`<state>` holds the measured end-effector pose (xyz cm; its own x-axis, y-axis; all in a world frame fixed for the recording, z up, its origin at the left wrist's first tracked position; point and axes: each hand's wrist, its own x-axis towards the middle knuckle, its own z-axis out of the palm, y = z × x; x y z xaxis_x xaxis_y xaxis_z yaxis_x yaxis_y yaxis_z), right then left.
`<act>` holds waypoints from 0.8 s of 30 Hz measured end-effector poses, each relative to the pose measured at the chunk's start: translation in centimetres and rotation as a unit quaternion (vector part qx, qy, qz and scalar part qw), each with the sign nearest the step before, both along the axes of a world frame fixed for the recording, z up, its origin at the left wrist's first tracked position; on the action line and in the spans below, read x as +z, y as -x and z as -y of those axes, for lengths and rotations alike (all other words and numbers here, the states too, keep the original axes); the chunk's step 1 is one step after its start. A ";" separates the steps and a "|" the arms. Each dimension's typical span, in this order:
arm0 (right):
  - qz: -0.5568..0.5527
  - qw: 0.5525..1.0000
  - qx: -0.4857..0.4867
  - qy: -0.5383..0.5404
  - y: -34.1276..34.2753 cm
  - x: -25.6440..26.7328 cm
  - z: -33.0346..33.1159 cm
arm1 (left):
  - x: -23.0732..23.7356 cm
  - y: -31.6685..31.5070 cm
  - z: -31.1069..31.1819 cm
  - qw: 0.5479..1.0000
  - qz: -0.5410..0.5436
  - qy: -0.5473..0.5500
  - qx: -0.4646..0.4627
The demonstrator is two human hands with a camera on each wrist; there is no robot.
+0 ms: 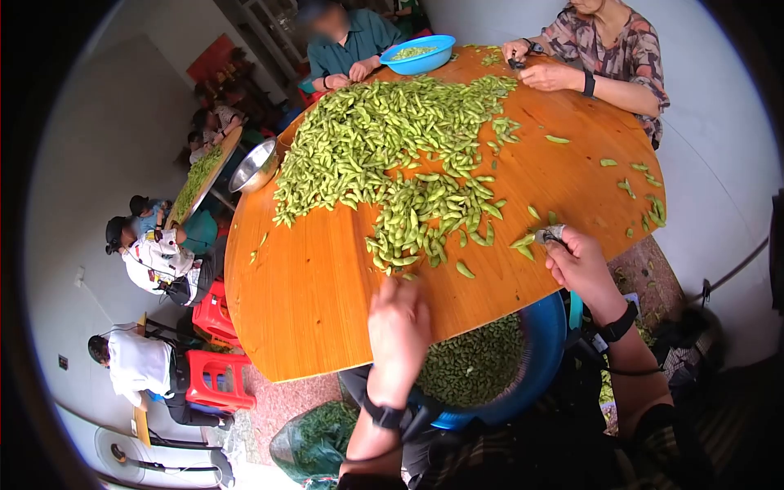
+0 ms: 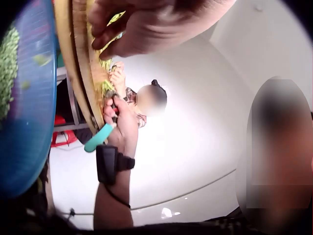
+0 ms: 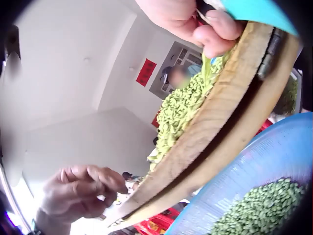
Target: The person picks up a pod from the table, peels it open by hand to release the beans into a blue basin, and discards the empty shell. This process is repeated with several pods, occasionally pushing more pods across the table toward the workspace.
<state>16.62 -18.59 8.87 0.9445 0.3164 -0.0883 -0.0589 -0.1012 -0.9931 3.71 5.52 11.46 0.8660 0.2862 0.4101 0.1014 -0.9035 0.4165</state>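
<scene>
Head view: we find a person at a wooden counter (image 1: 314, 302) bearing a large heap of green pods (image 1: 367, 147), with a smaller cluster (image 1: 429, 216) spilling toward the near edge. The left hand (image 1: 398, 331) is above that edge, blurred, its fingertips just beside the nearest pods of the cluster. The right hand (image 1: 584, 269) is at the edge further right, fingers curled; at its fingertips we note a small grey-and-dark item (image 1: 550, 233) that we cannot identify, and a couple of loose pods (image 1: 523, 247) just beside it. Below the edge, a blue basin (image 1: 555, 347) contains shelled beans (image 1: 474, 363). At the far side of the counter sit a second basin (image 1: 416, 65), also blue, and two persons — one in a teal shirt (image 1: 359, 41), one in a patterned top (image 1: 645, 53). A steel bowl (image 1: 255, 166) is at the left edge.

Left wrist view: we see the left hand from close by, fingers bent loosely, thumb and fingers apart, nothing visible gripped between them. Beyond it, the right hand is clamped on a turquoise handle (image 2: 100, 138), which projects below the palm.

Right wrist view: the right hand's curled fingers (image 3: 215, 41) are over the counter's edge, beside the turquoise handle — the pods lie beyond. The left hand appears lower down, fingers loosely bent. The blue basin of beans is beneath the edge.
</scene>
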 end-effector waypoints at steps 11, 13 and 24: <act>-0.016 0.971 0.232 -0.051 4.9 1.9 -3.8 | -2.9 -1.7 2.2 0.850 0.027 0.511 -0.123; -0.037 0.968 0.241 -0.054 5.3 2.2 -4.5 | -2.8 -1.4 2.9 0.814 0.031 0.565 -0.134; -0.063 0.969 0.225 -0.084 5.8 1.5 -5.1 | -5.0 -0.7 3.6 0.866 0.052 0.464 -0.179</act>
<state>10.86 -13.48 10.37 0.6934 0.7129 -0.1048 -0.1674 0.0180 -0.9857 4.42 1.93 6.43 0.9392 0.2559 0.2290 -0.1978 -0.1418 0.9699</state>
